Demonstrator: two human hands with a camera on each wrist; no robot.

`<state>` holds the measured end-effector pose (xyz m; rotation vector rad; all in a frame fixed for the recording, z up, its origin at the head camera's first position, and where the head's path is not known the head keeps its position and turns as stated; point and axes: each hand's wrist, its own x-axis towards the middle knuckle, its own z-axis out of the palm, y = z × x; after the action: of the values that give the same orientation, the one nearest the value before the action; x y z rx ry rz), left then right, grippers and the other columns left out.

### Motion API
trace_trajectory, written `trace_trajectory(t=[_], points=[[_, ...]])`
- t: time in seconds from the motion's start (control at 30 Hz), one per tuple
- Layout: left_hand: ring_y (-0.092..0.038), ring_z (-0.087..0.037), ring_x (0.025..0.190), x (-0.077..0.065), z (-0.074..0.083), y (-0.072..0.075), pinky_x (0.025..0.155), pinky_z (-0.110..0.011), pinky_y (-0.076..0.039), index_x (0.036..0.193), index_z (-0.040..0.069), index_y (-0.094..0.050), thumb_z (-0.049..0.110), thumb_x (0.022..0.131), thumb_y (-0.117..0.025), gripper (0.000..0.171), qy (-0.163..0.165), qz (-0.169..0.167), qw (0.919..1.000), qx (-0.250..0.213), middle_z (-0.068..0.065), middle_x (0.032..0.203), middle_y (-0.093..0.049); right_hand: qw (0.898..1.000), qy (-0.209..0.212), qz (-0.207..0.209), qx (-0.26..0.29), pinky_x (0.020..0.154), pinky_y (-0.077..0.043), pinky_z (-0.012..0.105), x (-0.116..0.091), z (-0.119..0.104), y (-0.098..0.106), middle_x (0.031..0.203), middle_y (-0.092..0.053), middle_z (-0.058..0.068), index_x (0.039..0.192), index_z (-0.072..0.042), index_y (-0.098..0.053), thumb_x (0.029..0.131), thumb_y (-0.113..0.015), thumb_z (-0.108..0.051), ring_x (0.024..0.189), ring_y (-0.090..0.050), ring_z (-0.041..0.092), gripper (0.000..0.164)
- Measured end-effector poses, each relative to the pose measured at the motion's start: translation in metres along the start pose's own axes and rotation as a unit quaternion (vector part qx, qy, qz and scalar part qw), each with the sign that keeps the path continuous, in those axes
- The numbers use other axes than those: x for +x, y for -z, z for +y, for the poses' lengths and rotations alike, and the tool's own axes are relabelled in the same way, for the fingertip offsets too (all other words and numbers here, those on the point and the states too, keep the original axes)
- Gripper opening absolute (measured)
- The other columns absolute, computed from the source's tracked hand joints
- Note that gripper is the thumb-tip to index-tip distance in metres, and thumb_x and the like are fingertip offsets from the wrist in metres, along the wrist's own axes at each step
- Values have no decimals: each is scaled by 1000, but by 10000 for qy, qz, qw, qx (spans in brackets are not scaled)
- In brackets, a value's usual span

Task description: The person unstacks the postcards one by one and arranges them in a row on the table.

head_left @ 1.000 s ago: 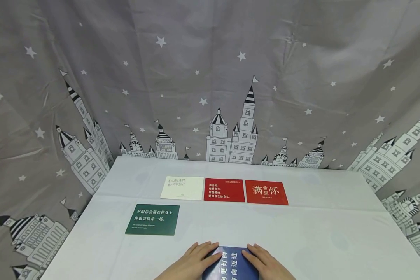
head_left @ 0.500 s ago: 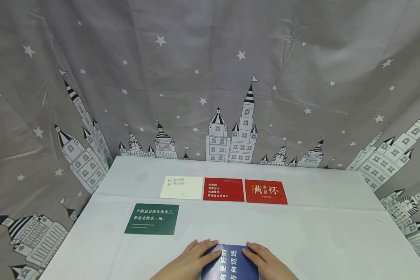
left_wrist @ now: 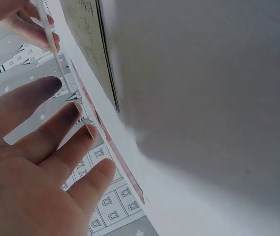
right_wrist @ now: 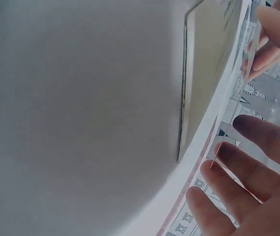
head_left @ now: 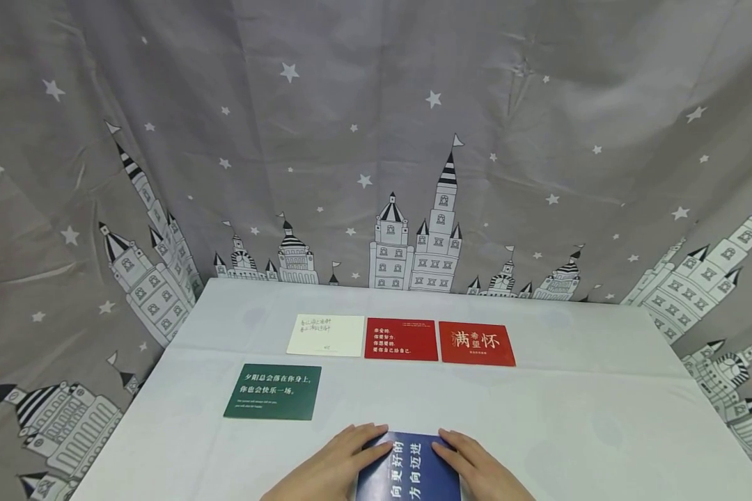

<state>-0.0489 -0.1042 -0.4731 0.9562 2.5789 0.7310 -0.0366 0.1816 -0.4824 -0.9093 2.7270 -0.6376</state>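
In the head view a blue postcard (head_left: pixel 437 473) with white Chinese characters is held at the near edge of the picture. My left hand (head_left: pixel 329 465) pinches its left side, and my right hand (head_left: pixel 481 467) pinches its right side. From the left wrist the card shows only as a thin edge (left_wrist: pixel 52 43), with finger ends close to it. A thick stack of cards (left_wrist: pixel 86 37), topped by a pale one with handwriting, lies on the white surface; in the right wrist view the same stack (right_wrist: pixel 206 64) appears. The head view does not show it.
Farther off lie a cream card (head_left: pixel 326 337), a red card with white lines (head_left: pixel 401 341) and another red card (head_left: pixel 476 344) in a row. A green card (head_left: pixel 272 393) lies nearer, at left. Behind the white table (head_left: pixel 570 410) hangs a grey castle-print cloth (head_left: pixel 326 111).
The blue postcard has moved slightly up and left in the head view, showing more of its face. Both hands shifted along with it, still gripping its sides. The other cards stay put.
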Motion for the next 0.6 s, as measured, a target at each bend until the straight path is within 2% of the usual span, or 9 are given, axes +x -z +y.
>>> trace_trajectory(t=[0.3,0.43,0.6], points=[[-35,-31,133,1,1,4,90,-50,-49,144,34,-43,74,59,-67,96,445,-35,9987,-230,8,150,-32,9988,-353,-294,140,91,-50,40,7,-3,3,146,-36,7,144,-15,-44,71,-58,-75,128,-40,29,96],[-35,-28,132,1,-1,6,90,-50,-49,143,34,-44,75,59,-66,96,511,-1,9982,-317,8,149,-33,9988,-358,-254,196,90,-50,41,9,-6,5,147,-36,7,144,-15,-44,69,-59,-75,128,-40,30,97],[-36,-24,130,1,-5,10,90,-45,-50,144,29,-45,70,64,-68,92,434,67,9988,-219,7,148,-33,9990,-359,-203,143,90,-51,42,14,-9,5,146,-37,7,144,-14,-45,70,-57,-76,127,-41,29,97]])
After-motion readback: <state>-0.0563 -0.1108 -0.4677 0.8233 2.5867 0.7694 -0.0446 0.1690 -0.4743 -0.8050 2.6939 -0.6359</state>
